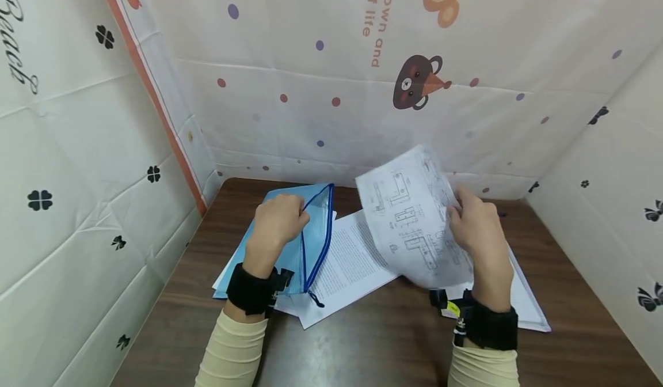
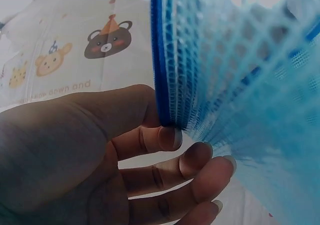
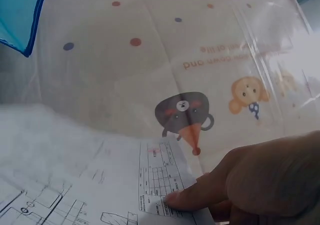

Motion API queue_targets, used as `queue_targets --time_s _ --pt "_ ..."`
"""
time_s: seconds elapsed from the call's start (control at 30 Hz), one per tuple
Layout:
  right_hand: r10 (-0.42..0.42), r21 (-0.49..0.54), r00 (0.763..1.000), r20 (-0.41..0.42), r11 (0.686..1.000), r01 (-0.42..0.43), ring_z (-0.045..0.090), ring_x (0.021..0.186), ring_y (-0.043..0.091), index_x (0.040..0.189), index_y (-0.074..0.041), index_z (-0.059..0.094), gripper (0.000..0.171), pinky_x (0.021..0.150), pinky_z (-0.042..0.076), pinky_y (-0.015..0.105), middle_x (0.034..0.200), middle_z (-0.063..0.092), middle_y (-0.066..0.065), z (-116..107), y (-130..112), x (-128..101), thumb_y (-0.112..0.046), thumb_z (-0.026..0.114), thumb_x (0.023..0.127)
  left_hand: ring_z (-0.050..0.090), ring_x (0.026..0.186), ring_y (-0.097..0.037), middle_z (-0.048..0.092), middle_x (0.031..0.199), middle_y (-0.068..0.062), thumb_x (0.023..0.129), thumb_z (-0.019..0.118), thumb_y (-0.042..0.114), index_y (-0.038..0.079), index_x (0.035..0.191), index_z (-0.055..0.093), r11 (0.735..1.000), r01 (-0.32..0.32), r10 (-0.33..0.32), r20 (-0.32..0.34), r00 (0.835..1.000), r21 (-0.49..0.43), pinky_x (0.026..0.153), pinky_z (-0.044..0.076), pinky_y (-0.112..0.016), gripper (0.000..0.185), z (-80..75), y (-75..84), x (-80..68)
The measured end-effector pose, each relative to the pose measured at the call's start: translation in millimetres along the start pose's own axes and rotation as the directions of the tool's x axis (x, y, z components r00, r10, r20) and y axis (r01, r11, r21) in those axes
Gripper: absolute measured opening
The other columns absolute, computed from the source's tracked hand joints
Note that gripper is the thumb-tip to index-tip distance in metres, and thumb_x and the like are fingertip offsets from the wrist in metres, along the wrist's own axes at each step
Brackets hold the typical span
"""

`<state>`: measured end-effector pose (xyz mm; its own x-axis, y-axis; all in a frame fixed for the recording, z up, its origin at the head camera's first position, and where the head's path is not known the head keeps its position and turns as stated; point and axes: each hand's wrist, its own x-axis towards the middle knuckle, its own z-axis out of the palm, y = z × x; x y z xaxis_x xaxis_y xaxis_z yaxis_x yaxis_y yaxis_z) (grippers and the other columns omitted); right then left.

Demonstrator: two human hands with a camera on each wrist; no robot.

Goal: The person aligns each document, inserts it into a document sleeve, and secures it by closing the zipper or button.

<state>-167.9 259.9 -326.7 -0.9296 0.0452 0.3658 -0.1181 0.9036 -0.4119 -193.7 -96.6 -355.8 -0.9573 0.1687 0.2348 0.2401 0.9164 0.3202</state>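
Head view: left hand (image 1: pixel 278 221) pinches the soft blue mesh pouch (image 1: pixel 305 243) by its zipper edge; right hand (image 1: pixel 476 228) grips a light, floppy drawing sheet (image 1: pixel 409 214), seemingly best held at its edge.

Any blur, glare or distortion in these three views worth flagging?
Head view: evenly lit and sharp, wide-angle bending at the edges, faint sheen on the table. Left wrist: mesh zip pouch so close it blurs; left hand in shadow. Right wrist: drawing sheet soft, washed out at upper right; right hand dark.
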Motion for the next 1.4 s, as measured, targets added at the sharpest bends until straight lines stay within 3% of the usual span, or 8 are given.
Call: queue_targets --time_s 0.13,0.23,0.37,0.47,0.77,1.0,1.17,1.4 --pt "0.009 0.03 1.0 0.006 1.0 -0.009 0.072 0.084 0.049 0.141 0.012 0.057 0.038 0.069 0.06 0.058 0.117 0.066 0.04 6.5 7.8 3.8 -0.007 0.052 0.108 0.036 0.052 -0.016 0.037 0.06 -0.001 0.101 0.066 0.013 0.012 0.063 0.049 1.0 -0.005 0.005 -0.005 1.0 0.003 0.047 0.032 -0.028 0.041 1.7 -0.5 -0.7" --pt "-0.017 0.131 1.0 -0.022 0.991 0.02 0.073 0.083 0.046 0.143 0.01 0.057 0.039 0.065 0.06 0.05 0.12 0.066 0.039 6.3 13.0 5.8 -0.01 0.051 0.11 0.04 0.054 -0.017 0.05 0.072 -0.007 0.101 0.066 0.014 0.012 0.066 0.053 1.0 -0.007 0.007 -0.017 1.0 0.015 0.048 0.035 -0.03 0.037 2.0 -0.8 -1.5" --pt "0.009 0.309 0.999 -0.031 0.951 0.001 0.074 0.087 0.046 0.151 0.005 0.052 0.045 0.06 0.059 0.031 0.123 0.066 0.037 4.9 17.9 9.5 -0.019 0.05 0.113 0.043 0.057 -0.02 0.061 0.104 -0.02 0.102 0.064 0.014 0.011 0.068 0.055 1.0 -0.008 0.008 -0.028 1.0 0.019 0.051 0.039 -0.033 0.035 1.7 -1.3 -0.7" --pt "0.038 0.397 0.999 -0.025 0.918 -0.025 0.076 0.085 0.04 0.154 0.002 0.05 0.048 0.058 0.057 0.023 0.121 0.067 0.034 6.7 21.8 12.7 -0.023 0.05 0.113 0.042 0.057 -0.021 0.061 0.115 -0.024 0.102 0.063 0.014 0.011 0.067 0.054 1.0 -0.003 0.003 -0.024 1.0 0.004 0.053 0.039 -0.035 0.037 1.9 -1.5 0.4" --pt "0.058 0.546 0.998 0.036 0.835 -0.068 0.075 0.082 0.009 0.157 0.0 0.046 0.048 0.066 0.061 0.026 0.128 0.066 0.031 13.2 30.4 17.8 -0.02 0.049 0.113 0.044 0.059 -0.019 0.063 0.108 -0.019 0.102 0.059 0.013 0.011 0.068 0.054 1.0 -0.005 0.005 -0.007 1.0 -0.016 0.054 0.04 -0.033 0.034 9.3 0.7 5.6" --pt "0.025 0.619 0.998 0.051 0.784 -0.051 0.075 0.081 0.006 0.157 0.0 0.046 0.047 0.067 0.062 0.029 0.128 0.066 0.032 16.3 33.4 20.1 -0.017 0.051 0.113 0.043 0.056 -0.018 0.064 0.111 -0.019 0.102 0.058 0.013 0.012 0.065 0.052 0.999 -0.02 0.02 -0.02 1.0 -0.034 0.051 0.039 -0.031 0.037 8.7 4.6 6.6" --pt "-0.001 0.665 0.997 0.083 0.744 -0.055 0.077 0.082 0.011 0.156 0.0 0.046 0.047 0.068 0.063 0.032 0.127 0.067 0.032 21.7 30.9 22.1 -0.015 0.052 0.112 0.04 0.053 -0.018 0.063 0.128 -0.026 0.104 0.054 0.013 0.012 0.064 0.049 0.998 -0.021 0.018 -0.04 0.999 -0.058 0.05 0.039 -0.032 0.04 11.5 3.9 8.5" --pt "-0.009 0.685 0.99 0.139 0.723 -0.09 0.078 0.083 0.016 0.155 0.001 0.046 0.047 0.069 0.064 0.035 0.125 0.068 0.032 31.8 21.3 23.9 -0.013 0.053 0.112 0.037 0.056 -0.018 0.062 0.102 -0.018 0.104 0.052 0.013 0.012 0.064 0.046 0.997 -0.02 0.016 -0.059 0.998 -0.08 0.05 0.037 -0.032 0.041 17.7 7.2 11.2"
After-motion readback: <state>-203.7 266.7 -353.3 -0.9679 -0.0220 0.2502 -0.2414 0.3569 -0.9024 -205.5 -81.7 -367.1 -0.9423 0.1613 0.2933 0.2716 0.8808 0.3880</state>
